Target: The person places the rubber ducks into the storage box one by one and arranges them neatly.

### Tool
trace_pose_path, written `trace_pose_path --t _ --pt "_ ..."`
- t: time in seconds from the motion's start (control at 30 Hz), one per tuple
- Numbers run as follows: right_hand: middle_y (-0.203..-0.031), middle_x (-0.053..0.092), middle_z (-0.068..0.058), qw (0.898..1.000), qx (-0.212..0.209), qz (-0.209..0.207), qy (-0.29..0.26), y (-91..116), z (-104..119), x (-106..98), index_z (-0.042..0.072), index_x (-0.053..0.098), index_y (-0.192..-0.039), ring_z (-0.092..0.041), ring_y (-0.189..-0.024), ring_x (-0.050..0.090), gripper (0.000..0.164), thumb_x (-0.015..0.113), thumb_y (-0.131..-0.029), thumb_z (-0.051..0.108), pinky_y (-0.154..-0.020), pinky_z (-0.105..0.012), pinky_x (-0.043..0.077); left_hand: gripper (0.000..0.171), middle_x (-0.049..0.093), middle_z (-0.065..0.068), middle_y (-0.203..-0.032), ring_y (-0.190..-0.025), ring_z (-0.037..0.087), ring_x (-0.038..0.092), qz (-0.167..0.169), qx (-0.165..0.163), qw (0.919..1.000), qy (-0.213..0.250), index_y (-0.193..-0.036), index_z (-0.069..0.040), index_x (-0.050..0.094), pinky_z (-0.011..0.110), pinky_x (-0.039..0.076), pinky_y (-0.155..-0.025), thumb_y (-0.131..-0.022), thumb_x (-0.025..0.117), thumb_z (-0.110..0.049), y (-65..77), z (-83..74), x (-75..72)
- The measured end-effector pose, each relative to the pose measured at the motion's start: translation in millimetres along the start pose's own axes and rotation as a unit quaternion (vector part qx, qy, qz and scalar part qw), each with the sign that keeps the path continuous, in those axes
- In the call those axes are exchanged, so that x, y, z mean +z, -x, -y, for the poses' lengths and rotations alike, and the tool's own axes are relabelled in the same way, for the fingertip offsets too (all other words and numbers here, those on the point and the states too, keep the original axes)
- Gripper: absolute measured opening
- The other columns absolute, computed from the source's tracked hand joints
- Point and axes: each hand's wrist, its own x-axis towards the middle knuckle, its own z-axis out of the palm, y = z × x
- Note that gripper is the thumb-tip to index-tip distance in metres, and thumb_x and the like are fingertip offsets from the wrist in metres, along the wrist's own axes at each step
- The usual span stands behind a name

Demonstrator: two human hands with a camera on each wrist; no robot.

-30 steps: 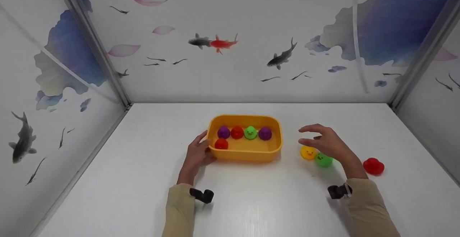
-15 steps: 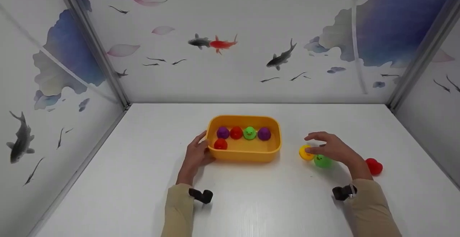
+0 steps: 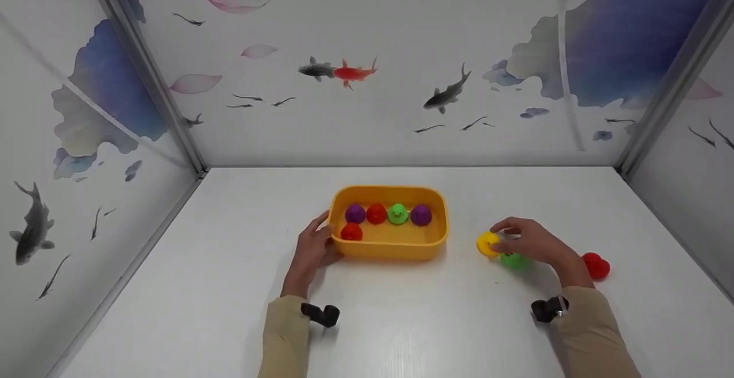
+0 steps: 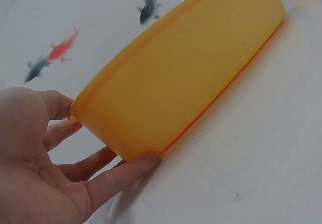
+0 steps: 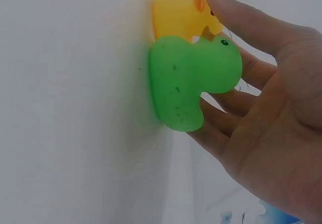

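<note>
My left hand [image 3: 312, 246] grips the left end of an orange-yellow plastic tub [image 3: 390, 250], with fingers at the rim and low along its wall in the left wrist view. Inside the tub sit purple, red and green rubber ducks [image 3: 398, 214]. Over on the right, my right hand [image 3: 533, 243] pinches the head of a yellow rubber duck [image 5: 173, 17] between thumb and fingers. A green rubber duck [image 5: 181, 83] stands right beside it, partly hidden under the hand in the head view.
A red toy [image 3: 597, 266] lies on the white table [image 3: 401, 320] to the right of my right wrist, partly covered by it. White panels [image 3: 367, 125] painted with fish and leaves enclose the table at the back and both sides.
My right hand has come down onto the yellow duck, and its thumb and fingers have closed on the duck's head. The left hand stays on the tub.
</note>
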Motion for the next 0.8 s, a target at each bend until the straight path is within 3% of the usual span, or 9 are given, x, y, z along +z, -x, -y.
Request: trace_pose_path --t 0.1,0.4,0.57,0.8 --pt "-0.149 0.044 -0.026 1.000 0.006 0.002 0.004 -0.2 -0.1 0.6 0.013 0.057 -0.134 -0.034 -0.119 0.056 0.055 0.072 -0.090 0.042 -0.109 -0.057 0.046 0.050 0.054 0.016 -0.147 -0.110 0.025 0.068 0.002 0.004 1.0000 0.000 -0.154 -0.026 0.040 0.039 0.061 -0.089 -0.105 0.048 -0.027 -0.3 -0.3 0.0" --pt "-0.145 0.049 -0.024 1.000 0.001 -0.005 0.014 -3.4 -0.8 1.3 0.011 0.059 -0.132 -0.039 -0.125 0.049 0.054 0.071 -0.090 0.043 -0.109 -0.057 0.046 0.050 0.058 0.014 -0.143 -0.099 0.020 0.069 -0.006 -0.003 1.0000 0.000 -0.153 -0.028 0.041 0.038 0.062 -0.085 -0.104 0.050 -0.028 -4.3 -0.1 -0.4" --pt "-0.144 0.051 -0.022 1.000 0.005 -0.009 0.013 -4.2 -0.6 2.3 0.012 0.059 -0.133 -0.037 -0.123 0.050 0.055 0.071 -0.090 0.045 -0.109 -0.057 0.047 0.051 0.057 0.014 -0.145 -0.101 0.021 0.069 -0.003 -0.002 1.0000 -0.002 -0.154 -0.028 0.040 0.038 0.062 -0.087 -0.104 0.050 -0.028 -3.4 0.6 -0.2" --pt "-0.145 0.052 -0.021 1.000 0.004 -0.018 -0.020 -2.7 3.3 1.1 0.011 0.057 -0.135 -0.039 -0.130 0.050 0.057 0.071 -0.090 0.044 -0.111 -0.055 0.046 0.050 0.058 0.013 -0.144 -0.101 0.021 0.068 -0.006 -0.004 1.0000 -0.005 -0.154 -0.028 0.041 0.038 0.062 -0.087 -0.104 0.049 -0.028 -2.7 -0.3 0.5"
